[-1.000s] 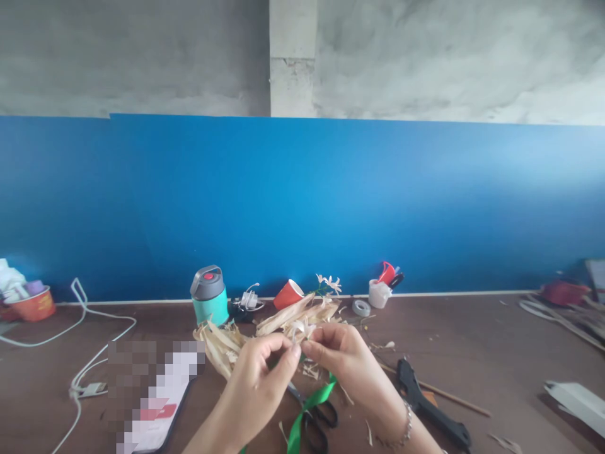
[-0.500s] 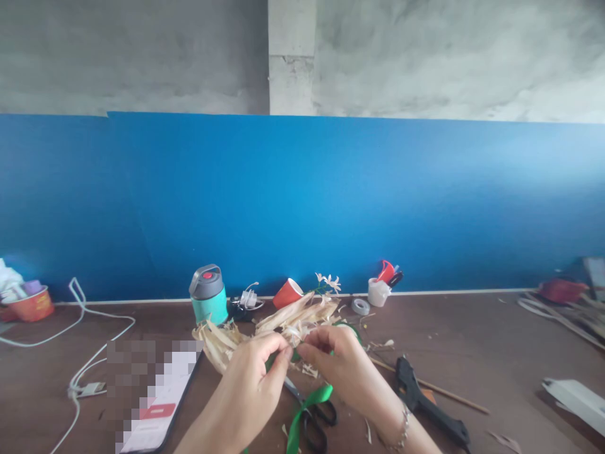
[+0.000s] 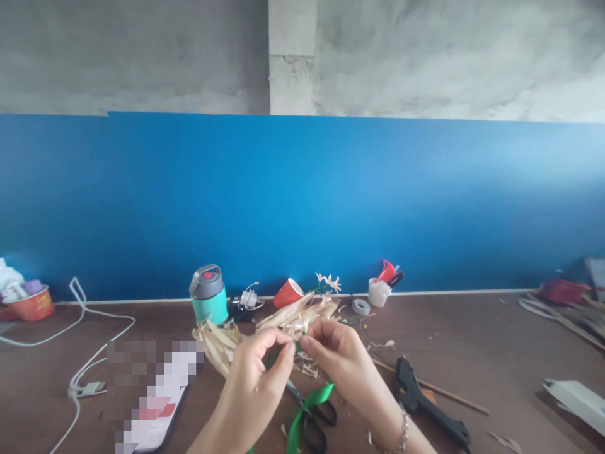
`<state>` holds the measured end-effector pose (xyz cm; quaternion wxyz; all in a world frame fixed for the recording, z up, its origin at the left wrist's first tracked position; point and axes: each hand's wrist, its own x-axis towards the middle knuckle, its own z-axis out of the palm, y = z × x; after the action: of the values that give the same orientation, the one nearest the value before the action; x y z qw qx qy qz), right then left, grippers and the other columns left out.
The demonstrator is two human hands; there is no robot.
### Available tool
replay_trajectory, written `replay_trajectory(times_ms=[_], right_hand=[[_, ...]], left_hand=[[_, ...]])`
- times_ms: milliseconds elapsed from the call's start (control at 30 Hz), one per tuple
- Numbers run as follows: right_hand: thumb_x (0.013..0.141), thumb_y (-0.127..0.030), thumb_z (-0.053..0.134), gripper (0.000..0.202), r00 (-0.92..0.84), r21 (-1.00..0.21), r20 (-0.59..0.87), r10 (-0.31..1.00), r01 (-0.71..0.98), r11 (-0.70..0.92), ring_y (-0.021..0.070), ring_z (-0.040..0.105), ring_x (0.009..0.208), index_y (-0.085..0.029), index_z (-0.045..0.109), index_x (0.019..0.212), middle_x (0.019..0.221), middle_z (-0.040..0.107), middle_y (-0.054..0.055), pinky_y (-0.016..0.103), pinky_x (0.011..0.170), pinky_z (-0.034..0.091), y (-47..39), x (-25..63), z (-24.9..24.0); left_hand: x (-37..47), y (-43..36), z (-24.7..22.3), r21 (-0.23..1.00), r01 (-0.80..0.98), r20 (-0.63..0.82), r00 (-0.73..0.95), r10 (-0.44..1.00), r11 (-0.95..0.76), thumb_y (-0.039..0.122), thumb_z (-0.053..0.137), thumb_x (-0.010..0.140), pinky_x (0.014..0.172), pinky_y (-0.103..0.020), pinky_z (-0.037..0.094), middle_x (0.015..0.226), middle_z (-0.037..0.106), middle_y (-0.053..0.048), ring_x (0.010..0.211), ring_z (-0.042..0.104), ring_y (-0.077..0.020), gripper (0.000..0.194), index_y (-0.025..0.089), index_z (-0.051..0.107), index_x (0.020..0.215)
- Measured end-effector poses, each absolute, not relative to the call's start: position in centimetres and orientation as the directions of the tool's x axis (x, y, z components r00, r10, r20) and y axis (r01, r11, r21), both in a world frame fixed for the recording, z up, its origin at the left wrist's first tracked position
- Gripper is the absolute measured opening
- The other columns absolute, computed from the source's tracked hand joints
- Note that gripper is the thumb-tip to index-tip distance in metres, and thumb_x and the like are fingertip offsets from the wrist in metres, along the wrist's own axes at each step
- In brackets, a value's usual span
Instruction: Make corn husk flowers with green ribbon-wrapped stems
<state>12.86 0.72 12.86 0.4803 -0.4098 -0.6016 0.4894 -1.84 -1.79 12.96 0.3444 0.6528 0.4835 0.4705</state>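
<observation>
My left hand (image 3: 258, 372) and my right hand (image 3: 343, 362) meet low in the middle, each with thumb and forefinger pinched together. Between the fingertips is a small white flower (image 3: 297, 329) with a bit of green under it; its lower part is mostly hidden by the fingers. Dried corn husks (image 3: 215, 343) lie just beyond the hands. Below the fingers, black-handled scissors (image 3: 316, 436) rest on the table, with a strip of green tape (image 3: 293, 429) lying across them.
A black glue gun (image 3: 435, 407) and a thin stick (image 3: 458, 400) lie to the right. Phone (image 3: 163, 410) and white cable (image 3: 101, 343) are on the left. Along the back stand a teal jar (image 3: 210, 309), a tipped orange cup (image 3: 287, 294), a tape roll (image 3: 360, 307) and a white pot (image 3: 378, 294).
Both hands have shifted slightly, and the right hand's fingers have moved up a little. More of the white flower and its green part shows between the fingertips.
</observation>
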Motion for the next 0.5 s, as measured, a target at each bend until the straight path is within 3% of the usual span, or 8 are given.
replay_trajectory(times_ms=[67, 133, 300, 500], right_hand=[[0.068, -0.049, 0.068, 0.037, -0.229, -0.983, 0.176, 0.957, 0.007, 0.183, 0.0068, 0.033, 0.046, -0.016, 0.051, 0.061, 0.051, 0.043, -0.006, 0.02, 0.043, 0.023, 0.67, 12.77, 12.71], [0.067, -0.051, 0.068, 0.039, -0.255, -0.986, 0.163, 0.953, -0.021, 0.163, 0.0062, 0.031, 0.042, -0.017, 0.049, 0.061, 0.047, 0.041, -0.007, 0.02, 0.04, 0.021, 0.64, 12.7, 12.57], [0.072, -0.051, 0.062, 0.037, -0.301, -0.987, 0.154, 0.941, 0.006, 0.163, 0.0069, 0.029, 0.042, -0.018, 0.048, 0.061, 0.045, 0.037, -0.008, 0.021, 0.039, 0.02, 0.52, 12.8, 12.56], [0.08, -0.027, 0.055, 0.024, -0.167, -0.836, 0.366, 0.915, 0.372, 0.403, 0.0132, 0.043, 0.058, -0.018, 0.049, 0.058, 0.059, 0.049, -0.001, 0.024, 0.053, 0.031, 0.06, 12.67, 12.47]], left_hand=[[-1.92, -1.94, 13.5, 0.893, 0.281, 0.33, 0.12, 0.936, -0.351, 0.025, 0.05, 0.082, 0.063, -0.024, 0.044, 0.073, 0.058, -0.002, 0.069, 0.055, -0.0164, 0.017, 0.018, 0.058, 0.069], [-2.0, -1.91, 13.78, 0.892, 0.258, 0.348, 0.127, 0.929, -0.37, 0.023, 0.051, 0.08, 0.074, -0.027, 0.044, 0.085, 0.06, -0.005, 0.082, 0.056, -0.0195, 0.017, 0.017, 0.057, 0.066], [-2.23, -1.54, 13.55, 0.924, 0.233, 0.283, 0.11, 0.953, -0.302, 0.025, 0.053, 0.077, 0.063, -0.026, 0.044, 0.074, 0.059, -0.003, 0.071, 0.055, -0.0181, 0.01, 0.017, 0.058, 0.072], [-2.06, -1.24, 13.19, 0.929, 0.296, 0.207, 0.081, 0.975, -0.222, 0.023, 0.055, 0.074, 0.057, -0.025, 0.042, 0.065, 0.059, 0.0, 0.062, 0.053, -0.0158, 0.007, 0.017, 0.059, 0.072]])
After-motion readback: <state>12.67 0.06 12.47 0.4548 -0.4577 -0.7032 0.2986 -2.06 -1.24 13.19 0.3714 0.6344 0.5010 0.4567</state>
